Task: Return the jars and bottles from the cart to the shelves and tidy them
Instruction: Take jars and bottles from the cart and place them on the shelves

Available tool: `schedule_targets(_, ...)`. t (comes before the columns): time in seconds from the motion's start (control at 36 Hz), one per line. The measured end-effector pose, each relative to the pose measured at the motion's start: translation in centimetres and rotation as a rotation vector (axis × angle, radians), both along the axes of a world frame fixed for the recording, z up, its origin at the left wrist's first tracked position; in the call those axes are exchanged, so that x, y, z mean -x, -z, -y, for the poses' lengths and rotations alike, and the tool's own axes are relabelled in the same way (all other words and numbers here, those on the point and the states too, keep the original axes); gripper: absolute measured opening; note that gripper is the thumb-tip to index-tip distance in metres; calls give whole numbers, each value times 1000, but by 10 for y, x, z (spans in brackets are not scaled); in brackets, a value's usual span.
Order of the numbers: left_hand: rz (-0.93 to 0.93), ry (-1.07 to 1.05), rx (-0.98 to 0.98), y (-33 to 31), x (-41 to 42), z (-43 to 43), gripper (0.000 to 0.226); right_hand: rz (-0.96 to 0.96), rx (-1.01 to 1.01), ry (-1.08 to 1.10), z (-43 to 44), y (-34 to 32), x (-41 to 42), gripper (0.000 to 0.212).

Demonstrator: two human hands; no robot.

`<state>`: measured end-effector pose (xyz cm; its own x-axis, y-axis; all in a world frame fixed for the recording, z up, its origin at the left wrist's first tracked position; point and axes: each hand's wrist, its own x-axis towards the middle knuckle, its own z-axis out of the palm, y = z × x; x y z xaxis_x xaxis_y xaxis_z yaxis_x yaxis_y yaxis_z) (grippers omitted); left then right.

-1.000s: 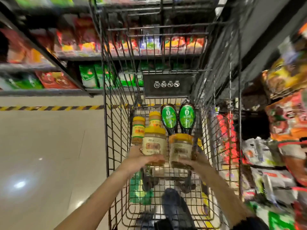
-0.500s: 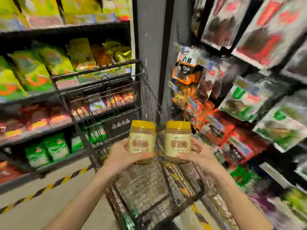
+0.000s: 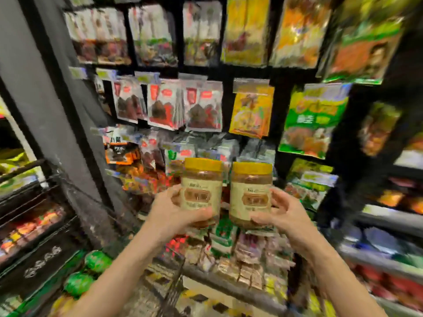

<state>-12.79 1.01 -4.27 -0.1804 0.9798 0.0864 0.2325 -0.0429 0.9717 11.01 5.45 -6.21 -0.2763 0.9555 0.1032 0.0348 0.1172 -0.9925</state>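
Observation:
I hold two alike jars upright at chest height, each with a yellow lid, brown contents and a cream label. My left hand (image 3: 170,210) grips the left jar (image 3: 201,186) from its left side and bottom. My right hand (image 3: 280,213) grips the right jar (image 3: 250,191) from its right side. The jars are side by side, a small gap between them. Below left is the wire cart (image 3: 169,294), with two green-labelled bottles (image 3: 88,273) in it, blurred.
A rack of hanging snack packets (image 3: 201,106) fills the view ahead. A grey pillar (image 3: 45,106) stands at the left. Shelves with packaged goods (image 3: 389,259) run along the right. Yellow-black floor tape (image 3: 206,300) lies below the rack.
The view has swung right and up from the cart to the hanging-packet rack. Both jars, lifted out of the cart, stay in my hands and sit higher.

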Motion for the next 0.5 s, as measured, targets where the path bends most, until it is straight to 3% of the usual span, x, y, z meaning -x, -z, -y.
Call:
schedule_targets(0.08, -16, 118, -30, -10, -64, -9, 50, -11, -47, 124, 20, -9, -67, 96)
schedule_targets(0.19, -16, 270, -67, -16, -156, -12, 43, -19, -93, 229, 56, -24, -157, 71)
schedule_targets(0.28, 14, 380, -65, -19, -230, -9, 45, -30, -109, 324, 83, -30, -229, 81)
schedule_targets(0.42, 61, 556, -49, -20, -350, -5, 54, -8, -139, 537, 129, -33, -341, 74)
schedule_targets(0.5, 65, 657, -48, -20, -414, -2, 45, -19, -150, 650, 157, -34, -395, 75)
